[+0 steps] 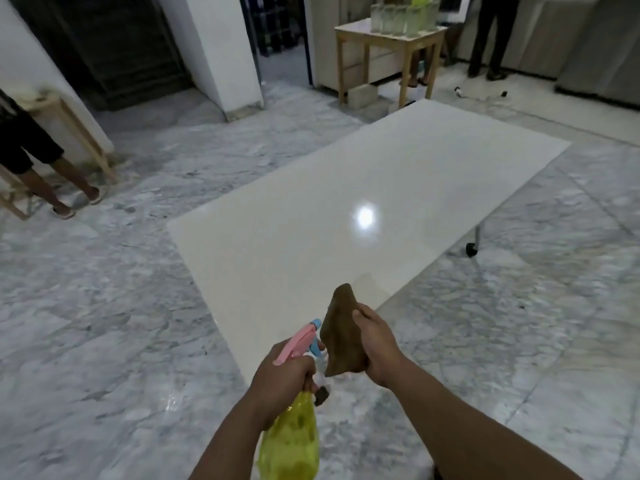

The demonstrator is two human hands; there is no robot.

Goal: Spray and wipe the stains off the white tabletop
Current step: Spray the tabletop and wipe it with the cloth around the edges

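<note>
The big white tabletop (346,202) is sitting on the marble floor (104,306), shining under a light; any stains are too faint to make out. The left hand (280,379) is wrapping tight around the yellow spray bottle (294,441) by its pink top. The right hand (375,341) is squeezing a brown cloth (341,334) over the table's near end.
</note>
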